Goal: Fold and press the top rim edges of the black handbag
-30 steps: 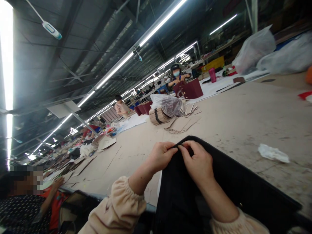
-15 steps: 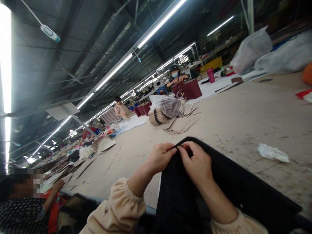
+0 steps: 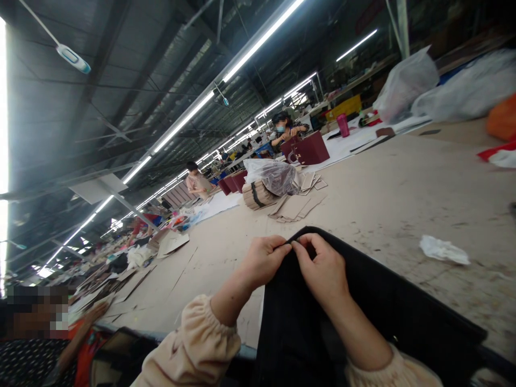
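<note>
A large piece of black fabric (image 3: 387, 290) with a stiff-looking upper edge lies across the near side of the table and hangs toward me. My left hand (image 3: 266, 259) is closed, its thumb and finger pinching the fabric's edge close to its top corner. Right beside it, my right hand (image 3: 322, 263) pinches the same edge, thumb against fingers. Both sets of fingertips nearly touch. Whether anything small sits between them is hidden.
The table (image 3: 379, 199) carries a cardboard bundle (image 3: 258, 194), flat card pieces (image 3: 296, 207), a clear plastic bag (image 3: 274, 174) and crumpled white paper (image 3: 444, 250). Across it, a person handles maroon boxes (image 3: 310, 149). Another person's arm (image 3: 83, 328) rests at the lower left.
The view has shifted slightly, so the background sits a little further left. Both hands keep their pinch on the black fabric's edge, almost unmoved.
</note>
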Demonstrator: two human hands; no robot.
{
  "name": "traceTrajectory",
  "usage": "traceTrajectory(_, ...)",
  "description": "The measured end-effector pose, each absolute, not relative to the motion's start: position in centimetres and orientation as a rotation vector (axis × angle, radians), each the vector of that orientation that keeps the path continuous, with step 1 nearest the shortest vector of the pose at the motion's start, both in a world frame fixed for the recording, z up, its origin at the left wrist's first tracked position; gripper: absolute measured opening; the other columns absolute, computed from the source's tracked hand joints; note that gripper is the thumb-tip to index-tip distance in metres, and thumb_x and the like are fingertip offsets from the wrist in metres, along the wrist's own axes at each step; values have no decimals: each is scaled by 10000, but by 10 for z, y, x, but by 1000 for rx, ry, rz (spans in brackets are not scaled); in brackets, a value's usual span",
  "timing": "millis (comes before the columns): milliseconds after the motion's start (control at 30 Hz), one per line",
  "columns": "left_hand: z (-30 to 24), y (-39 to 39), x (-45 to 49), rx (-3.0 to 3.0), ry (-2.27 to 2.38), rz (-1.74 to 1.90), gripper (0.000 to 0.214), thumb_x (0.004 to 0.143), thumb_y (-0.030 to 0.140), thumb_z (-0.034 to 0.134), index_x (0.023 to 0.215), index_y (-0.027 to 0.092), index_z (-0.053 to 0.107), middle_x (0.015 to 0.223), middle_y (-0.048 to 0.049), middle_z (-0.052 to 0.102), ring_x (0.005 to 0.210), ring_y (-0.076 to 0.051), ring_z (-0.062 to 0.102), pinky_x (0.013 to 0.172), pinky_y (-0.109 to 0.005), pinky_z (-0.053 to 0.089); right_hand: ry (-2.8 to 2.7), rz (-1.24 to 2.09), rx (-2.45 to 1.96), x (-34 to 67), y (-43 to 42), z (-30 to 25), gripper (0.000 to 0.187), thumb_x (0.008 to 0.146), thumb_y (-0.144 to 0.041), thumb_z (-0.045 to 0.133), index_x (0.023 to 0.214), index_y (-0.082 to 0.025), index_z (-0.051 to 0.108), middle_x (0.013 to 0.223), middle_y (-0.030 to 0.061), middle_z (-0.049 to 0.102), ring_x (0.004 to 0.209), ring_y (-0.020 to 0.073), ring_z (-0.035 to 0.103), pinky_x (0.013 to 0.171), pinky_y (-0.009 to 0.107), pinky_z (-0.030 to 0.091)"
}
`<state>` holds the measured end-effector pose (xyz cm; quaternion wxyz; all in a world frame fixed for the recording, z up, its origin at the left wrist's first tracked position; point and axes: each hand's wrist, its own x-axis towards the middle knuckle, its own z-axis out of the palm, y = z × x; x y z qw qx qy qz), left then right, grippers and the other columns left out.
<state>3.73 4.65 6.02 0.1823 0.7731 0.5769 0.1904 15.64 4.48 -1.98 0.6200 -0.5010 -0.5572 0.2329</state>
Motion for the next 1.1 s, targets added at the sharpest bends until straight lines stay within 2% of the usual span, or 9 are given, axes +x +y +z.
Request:
traceTrajectory(200, 61, 47, 35, 2229, 1560, 540, 259, 809, 250, 470, 573, 148, 442, 545, 49, 342, 548, -75, 340, 509, -206, 263, -1251, 579, -1184, 158, 44, -17, 173, 786, -380, 525, 807, -211, 555, 691, -7, 608, 614, 148, 560, 583, 254, 401)
traceTrajectory(367, 62, 45, 29, 2248, 1514, 543, 223, 798, 242, 498, 599, 143, 477, 568, 43, 400, 577, -80, 373, 529, -200, 288, -1249, 634, -1161, 156, 44, -16, 167, 766, -374, 541, 794, -210, 558, 675, -10, 603, 606, 143, 555, 584, 250, 408)
traceTrajectory(500, 60, 46, 28, 2174, 1538, 541, 189, 798, 279, 519, 678, 140, 561, 614, 26, 495, 599, -90, 428, 536, -194, 322, -1214, 681, -1125, 155, 46, -18, 176, 763, -381, 549, 799, -209, 557, 679, -11, 599, 602, 140, 546, 595, 253, 417)
traceTrajectory(567, 61, 46, 30, 2135, 1495, 559, 173, 800, 287, 524, 775, 140, 613, 684, 8, 568, 645, -104, 479, 579, -197, 364, -1200, 708, -1107, 155, 48, -20, 174, 768, -379, 545, 803, -209, 555, 688, -10, 597, 610, 141, 543, 600, 255, 420)
traceTrajectory(667, 62, 46, 32, 2118, 1462, 562, 233, 827, 311, 491, 878, 143, 644, 764, -12, 620, 694, -121, 517, 623, -207, 391, -1186, 735, -1077, 155, 49, -22, 168, 780, -369, 525, 811, -207, 553, 709, -3, 599, 631, 147, 544, 610, 262, 424)
traceTrajectory(800, 62, 46, 33, 2137, 1538, 515, 269, 843, 321, 456, 807, 131, 643, 690, -1, 579, 645, -112, 490, 567, -203, 364, -1178, 772, -1058, 155, 49, -24, 146, 788, -344, 509, 817, -206, 549, 729, -3, 595, 651, 148, 543, 635, 267, 425)
traceTrajectory(1100, 63, 46, 38, 2211, 1586, 537, 239, 827, 292, 464, 665, 139, 550, 602, 33, 459, 607, -93, 422, 556, -201, 325, -1136, 795, -1032, 155, 50, -27, 200, 772, -398, 550, 814, -203, 546, 696, -9, 577, 648, 147, 539, 641, 270, 426)
